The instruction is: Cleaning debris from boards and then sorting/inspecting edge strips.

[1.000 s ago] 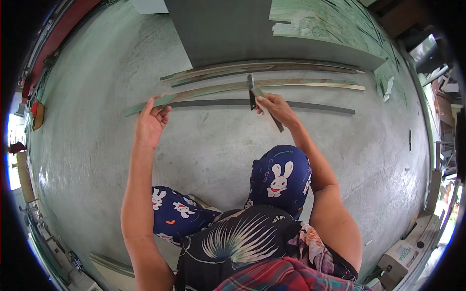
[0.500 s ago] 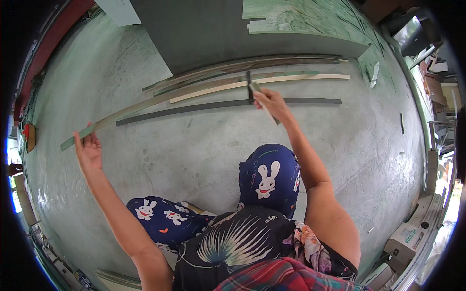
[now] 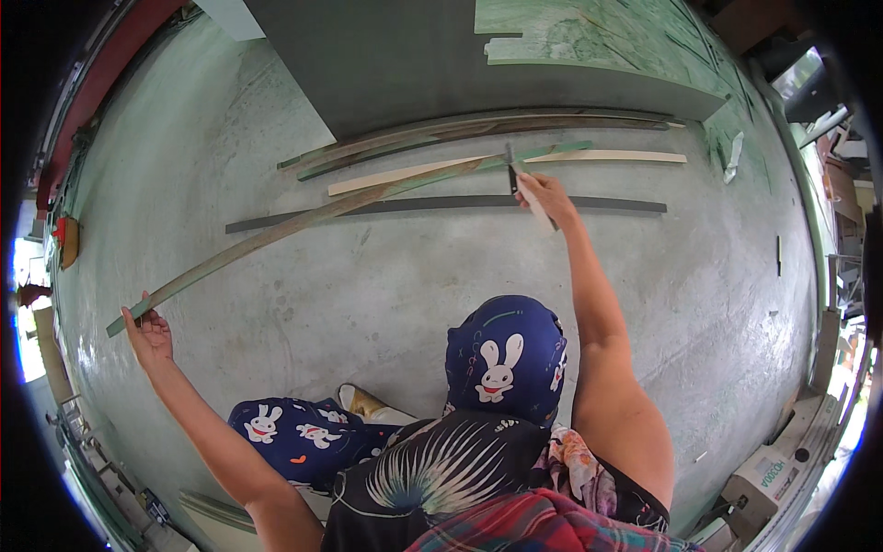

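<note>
My left hand (image 3: 150, 339) is closed on the near left end of a long, thin green-brown strip (image 3: 276, 225). The strip slants up to the right, its far part crossing over a pale strip (image 3: 635, 157). My right hand (image 3: 547, 195) grips a tool with a pale, motion-blurred handle and a dark narrow crosswise blade (image 3: 512, 170). That blade is at the strip's far part; whether they touch I cannot tell. Below the tool a dark grey strip (image 3: 607, 204) lies on the floor, passing under the slanted strip.
Several more strips (image 3: 423, 134) lie along the edge of a large dark grey panel (image 3: 386, 64). A green marbled sheet (image 3: 589, 32) is at the back. A white scrap (image 3: 733, 156) lies to the right. Boxes and long profiles (image 3: 768, 474) line the right side.
My left hand has drawn its end of the strip down and slightly left. The strip now slants more steeply. My right hand and the tool have shifted a little to the right.
</note>
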Motion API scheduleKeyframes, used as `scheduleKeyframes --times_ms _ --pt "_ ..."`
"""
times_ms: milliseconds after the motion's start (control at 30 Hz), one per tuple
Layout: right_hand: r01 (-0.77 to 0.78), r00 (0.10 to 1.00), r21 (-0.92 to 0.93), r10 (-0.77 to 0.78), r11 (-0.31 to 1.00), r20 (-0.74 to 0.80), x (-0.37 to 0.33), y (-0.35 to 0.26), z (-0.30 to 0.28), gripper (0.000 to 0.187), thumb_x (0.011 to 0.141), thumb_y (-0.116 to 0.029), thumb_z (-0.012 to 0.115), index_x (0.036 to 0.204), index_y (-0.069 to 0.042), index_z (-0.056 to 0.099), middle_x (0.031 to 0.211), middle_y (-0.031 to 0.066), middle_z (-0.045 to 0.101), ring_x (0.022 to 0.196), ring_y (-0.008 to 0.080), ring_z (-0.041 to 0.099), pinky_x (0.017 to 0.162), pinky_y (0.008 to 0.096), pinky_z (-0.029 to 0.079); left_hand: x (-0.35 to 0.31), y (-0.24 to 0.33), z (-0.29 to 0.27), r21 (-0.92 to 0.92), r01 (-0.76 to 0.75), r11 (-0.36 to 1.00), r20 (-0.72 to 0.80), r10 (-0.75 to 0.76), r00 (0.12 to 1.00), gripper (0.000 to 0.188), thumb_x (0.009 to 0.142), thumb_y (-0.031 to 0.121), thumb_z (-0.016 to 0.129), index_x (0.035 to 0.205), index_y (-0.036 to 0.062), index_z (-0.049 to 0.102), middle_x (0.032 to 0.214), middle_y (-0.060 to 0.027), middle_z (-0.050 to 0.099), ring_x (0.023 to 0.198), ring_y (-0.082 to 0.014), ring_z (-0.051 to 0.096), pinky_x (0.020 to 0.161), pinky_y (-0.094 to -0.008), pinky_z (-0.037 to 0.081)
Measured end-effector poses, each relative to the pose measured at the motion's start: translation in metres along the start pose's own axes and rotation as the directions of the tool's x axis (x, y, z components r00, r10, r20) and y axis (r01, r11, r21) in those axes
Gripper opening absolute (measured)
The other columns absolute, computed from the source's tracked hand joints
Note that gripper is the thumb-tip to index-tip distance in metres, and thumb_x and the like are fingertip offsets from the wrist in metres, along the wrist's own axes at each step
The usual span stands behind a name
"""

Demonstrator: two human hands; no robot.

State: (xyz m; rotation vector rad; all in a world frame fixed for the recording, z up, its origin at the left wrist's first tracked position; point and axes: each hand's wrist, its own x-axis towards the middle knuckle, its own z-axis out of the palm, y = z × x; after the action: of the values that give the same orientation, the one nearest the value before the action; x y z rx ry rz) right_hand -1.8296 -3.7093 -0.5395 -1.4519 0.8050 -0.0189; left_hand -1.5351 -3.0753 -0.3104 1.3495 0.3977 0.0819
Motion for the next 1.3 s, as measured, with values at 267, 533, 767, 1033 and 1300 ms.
scheduleKeyframes --times_ms 267,533,767,1033,1300 --pt "-0.046 0.988 0.053 0.053 0.998 -0.146 0.033 0.027 -0.077 0.035 0.087 -0.035 0.059 0.09 0.0 0.061 0.07 0.0056 0.059 0.055 0.011 0.054 0.052 0.024 0.043 0.008 -0.005 -0.01 0.039 0.046 0.998 -0.039 -0.045 0.998 0.046 0.083 0.042 0.062 0.11 0.0067 0.049 0.117 -0.0081 0.06 0.065 -0.0058 0.055 0.047 -0.0179 0.041" --pt "0.031 0.782 0.005 -0.021 1.0 -0.623 0.045 0.03 -0.125 0.038 0.088 -0.036 0.052 0.094 0.0 0.06 0.076 0.0093 0.063 0.059 0.0141 0.059 0.052 0.0268 0.045 0.0 -0.006 0.014 -0.092 0.104 0.99 -0.093 -0.113 0.989 0.048 0.091 0.038 0.047 0.121 0.0011 0.044 0.125 -0.0127 0.053 0.093 -0.0213 0.055 0.079 -0.036 0.045" --pt "0.283 0.959 -0.003 -0.283 0.959 -0.014 -0.045 -0.065 0.024 0.028 0.092 -0.02 0.043 0.11 -0.001 0.053 0.089 0.0073 0.061 0.068 0.0129 0.059 0.06 0.0267 0.046 0.014 0.004 -0.001 -0.381 -0.044 0.924 0.045 0.065 0.997 0.056 0.094 0.041 0.032 0.117 -0.009 0.04 0.125 -0.0271 0.045 0.1 -0.0346 0.051 0.09 -0.0457 0.04" --pt "0.424 0.872 -0.208 -0.336 0.882 0.356 -0.093 -0.115 0.116 0.029 0.091 -0.021 0.048 0.109 0.001 0.052 0.078 0.0115 0.058 0.071 0.0172 0.062 0.064 0.0305 0.047 -0.02 0.01 0.031 -0.71 -0.069 0.701 0.056 0.154 0.987 0.063 0.085 0.066 0.025 0.072 0.0054 0.033 0.069 -0.0108 0.039 0.057 -0.0211 0.039 0.063 -0.0379 0.035" --pt "0.33 0.897 -0.194 -0.243 0.924 0.369 -0.062 -0.087 0.079 0.03 0.091 -0.02 0.049 0.112 0.001 0.056 0.085 0.0057 0.061 0.073 0.0116 0.058 0.066 0.0261 0.047 -0.028 0.016 0.041 -0.676 -0.092 0.731 -0.014 0.112 0.994 0.054 0.085 0.059 0.031 0.068 0.0076 0.032 0.062 -0.0073 0.032 0.056 -0.0201 0.036 0.063 -0.0374 0.033"
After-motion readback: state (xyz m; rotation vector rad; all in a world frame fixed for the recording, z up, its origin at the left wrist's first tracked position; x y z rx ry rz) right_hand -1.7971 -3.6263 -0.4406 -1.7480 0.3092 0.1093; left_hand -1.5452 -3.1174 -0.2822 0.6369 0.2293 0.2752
